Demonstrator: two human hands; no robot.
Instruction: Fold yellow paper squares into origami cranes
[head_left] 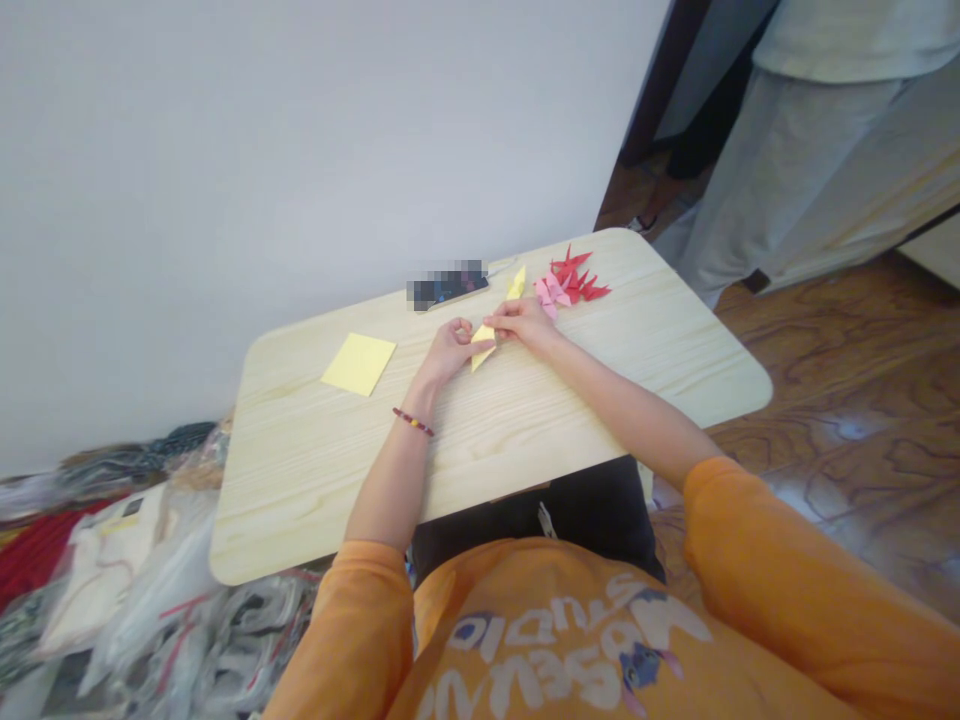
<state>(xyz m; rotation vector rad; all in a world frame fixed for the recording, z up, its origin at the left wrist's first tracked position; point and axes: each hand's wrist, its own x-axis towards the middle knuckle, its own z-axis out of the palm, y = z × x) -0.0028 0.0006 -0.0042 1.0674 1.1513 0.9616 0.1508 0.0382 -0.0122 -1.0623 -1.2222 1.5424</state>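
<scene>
Between my two hands is a small folded piece of yellow origami paper (483, 347), held just above the middle of the table. My left hand (450, 350) pinches its left side, thumb across the front. On its upper right edge, the fingertips of my right hand (523, 325) are closed. Just beyond my right hand lie a yellow folded paper piece (517, 283), a pink paper crane (551, 292) and red paper cranes (579, 280). To the left, a square stack of yellow paper (359, 363) rests flat on the table.
The light wooden table (300, 490) has rounded corners and stands against a white wall. A phone (457, 287), partly blurred out, lies at its back edge. Plastic-wrapped bundles (172, 590) fill the floor at left. Another person's trousered leg (780, 170) is at right.
</scene>
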